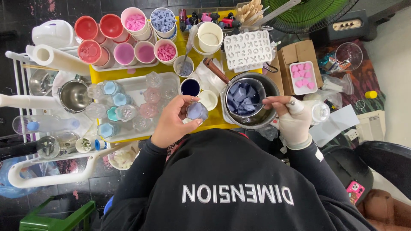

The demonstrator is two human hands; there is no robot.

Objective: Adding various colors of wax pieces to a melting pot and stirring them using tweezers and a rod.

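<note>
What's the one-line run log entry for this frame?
left hand: holds small clear cup of lilac wax | right hand, white-gloved: thin stirrer in steel pot of blue-grey wax chunks

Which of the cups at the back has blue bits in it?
The white cup at the right end of the back row holds pale blue pieces; its neighbours hold pink or red.

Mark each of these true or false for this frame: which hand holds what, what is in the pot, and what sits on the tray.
1. The left hand holds a small glass cup with pale purple filling. True.
2. The right hand is bare. False: it wears a light glove.
3. The metal pot holds bluish-purple chunks. True.
4. The right hand holds a thin tool reaching into the pot. True.
5. The white tray holds only red cups. False: it holds small glass cups with blue, teal and pink filling.
</note>
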